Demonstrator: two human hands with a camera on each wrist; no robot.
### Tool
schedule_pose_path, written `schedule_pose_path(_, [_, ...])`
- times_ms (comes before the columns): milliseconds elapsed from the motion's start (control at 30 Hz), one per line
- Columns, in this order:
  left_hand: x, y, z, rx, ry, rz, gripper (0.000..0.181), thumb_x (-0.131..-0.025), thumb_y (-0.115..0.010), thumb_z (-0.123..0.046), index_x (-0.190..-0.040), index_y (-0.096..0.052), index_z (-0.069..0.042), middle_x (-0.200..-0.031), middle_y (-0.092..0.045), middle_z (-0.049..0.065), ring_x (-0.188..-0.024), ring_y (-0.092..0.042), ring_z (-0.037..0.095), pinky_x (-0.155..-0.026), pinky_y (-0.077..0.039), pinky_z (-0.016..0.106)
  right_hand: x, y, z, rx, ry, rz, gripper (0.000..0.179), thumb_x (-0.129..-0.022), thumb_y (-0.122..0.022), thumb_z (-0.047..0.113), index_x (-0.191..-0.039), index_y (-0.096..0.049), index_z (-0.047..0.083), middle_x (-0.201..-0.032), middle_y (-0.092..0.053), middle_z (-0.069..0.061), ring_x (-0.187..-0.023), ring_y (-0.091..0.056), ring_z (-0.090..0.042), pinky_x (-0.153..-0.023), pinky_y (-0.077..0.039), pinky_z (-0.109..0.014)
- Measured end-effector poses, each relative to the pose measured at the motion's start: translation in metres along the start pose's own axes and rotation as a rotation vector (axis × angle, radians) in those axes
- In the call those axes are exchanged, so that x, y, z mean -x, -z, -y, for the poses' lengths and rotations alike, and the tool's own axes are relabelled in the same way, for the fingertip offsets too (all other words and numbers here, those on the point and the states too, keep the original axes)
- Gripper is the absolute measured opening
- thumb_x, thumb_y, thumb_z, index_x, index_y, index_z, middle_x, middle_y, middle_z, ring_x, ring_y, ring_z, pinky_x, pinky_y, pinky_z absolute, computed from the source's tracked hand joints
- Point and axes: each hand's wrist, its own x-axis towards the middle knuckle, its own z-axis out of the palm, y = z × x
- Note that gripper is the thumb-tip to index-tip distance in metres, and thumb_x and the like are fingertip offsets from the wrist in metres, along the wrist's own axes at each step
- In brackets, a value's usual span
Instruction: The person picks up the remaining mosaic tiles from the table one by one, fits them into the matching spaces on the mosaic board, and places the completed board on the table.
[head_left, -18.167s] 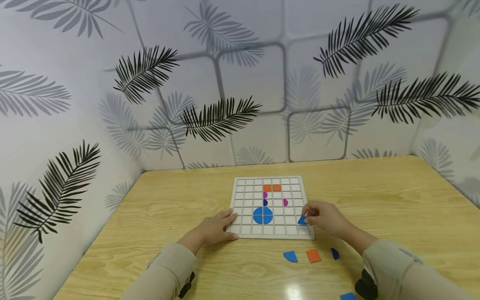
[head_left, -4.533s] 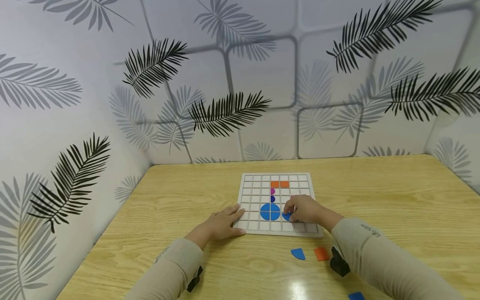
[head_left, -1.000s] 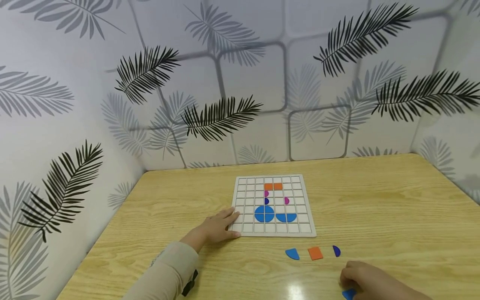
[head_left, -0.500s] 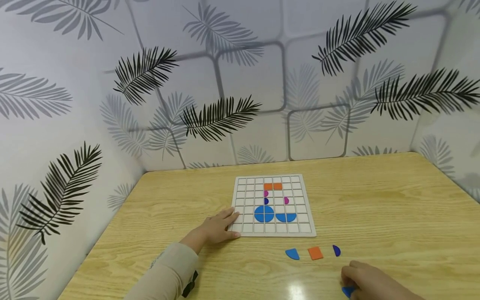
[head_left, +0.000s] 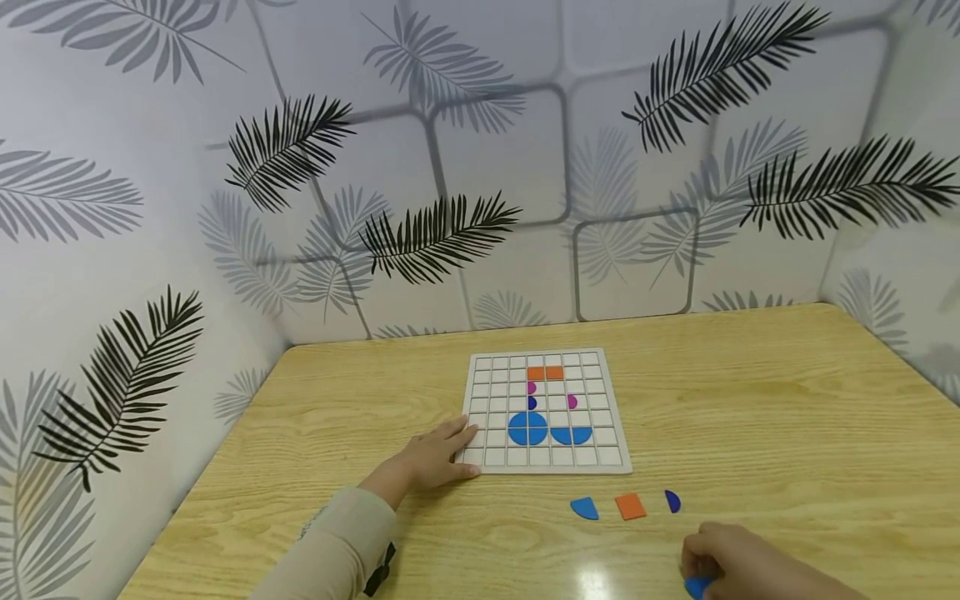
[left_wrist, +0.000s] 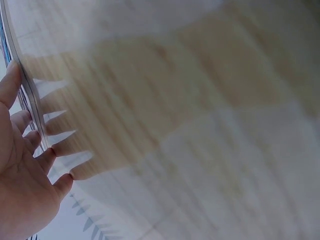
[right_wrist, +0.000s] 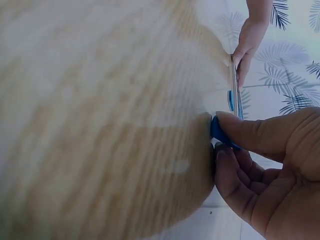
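Observation:
My left hand [head_left: 433, 455] rests on the left rim of a white grid board [head_left: 555, 469], its fingers straight and the thumb at the near corner; the left wrist view shows the fingertips along the board's edge. Down at the front right, my right hand [head_left: 738, 567] pinches a blue tile [right_wrist: 222, 132] between thumb and fingers, close to the tabletop. Fingers cover part of that tile. On the board lie two orange squares [head_left: 545, 372], magenta half-discs [head_left: 572, 402], a dark blue half-disc [head_left: 532, 402], a blue disc [head_left: 528, 428] and a blue half-circle of two quarter pieces [head_left: 572, 435].
Between the board and my right hand, a blue quarter-circle tile [head_left: 585, 508], an orange square tile [head_left: 631, 506] and a dark blue half-disc tile [head_left: 672, 501] lie in a row on the wooden table [head_left: 360, 383]. A leaf-patterned wall [head_left: 510, 267] stands behind the table.
Two blue quarter pieces have been added at the board's lower right since the oldest frame. My right hand has left the board for the blue tile at the front; my left hand has stayed.

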Motion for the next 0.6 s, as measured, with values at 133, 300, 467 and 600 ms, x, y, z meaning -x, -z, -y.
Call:
schedule_pose_path(133, [0.0, 0.0, 0.0, 0.001, 0.001, -0.001, 0.067, -0.084, -0.045, -0.049, -0.138, -0.024, -0.015, -0.142, -0.017, 0.007, -0.128, -0.015, 0.027, -0.093, -0.019, 0.055, -0.002, 0.003, 0.003, -0.051, 0.008, 0.002, 0.015, -0.071, -0.063, -0.003, -0.073, -0.054, 0.009, -0.069, -0.048, 0.005, -0.06, -0.042, -0.005, -0.051, -0.038, -0.022])
schedule_pose_path(300, [0.001, -0.001, 0.0, 0.002, 0.001, 0.001, 0.067, -0.084, -0.045, -0.049, -0.138, -0.024, -0.015, -0.142, -0.016, 0.006, -0.128, -0.014, 0.028, -0.093, -0.019, 0.054, -0.007, 0.005, 0.006, -0.078, 0.03, -0.02, 0.013, -0.075, -0.062, 0.002, -0.073, -0.052, 0.009, -0.068, -0.049, 0.006, -0.06, -0.044, -0.004, -0.051, -0.038, -0.022])
schedule_pose_path(467, [-0.001, -0.002, 0.002, -0.004, 0.001, 0.003, 0.068, -0.084, -0.044, -0.05, -0.138, -0.023, -0.016, -0.142, -0.015, 0.005, -0.128, -0.013, 0.026, -0.094, -0.019, 0.054, -0.016, 0.009, 0.012, -0.045, 0.036, -0.074, 0.014, -0.074, -0.064, 0.004, -0.076, -0.051, 0.009, -0.071, -0.048, 0.004, -0.062, -0.043, -0.005, -0.053, -0.038, -0.022])
schedule_pose_path(600, [-0.001, -0.002, 0.003, 0.003, 0.004, 0.002, 0.068, -0.083, -0.045, -0.05, -0.138, -0.023, -0.016, -0.142, -0.015, 0.005, -0.128, -0.014, 0.026, -0.093, -0.019, 0.054, -0.023, 0.013, 0.017, -0.043, 0.073, -0.125, 0.013, -0.075, -0.063, 0.004, -0.083, -0.054, 0.008, -0.072, -0.049, 0.003, -0.063, -0.044, -0.005, -0.054, -0.04, -0.023])
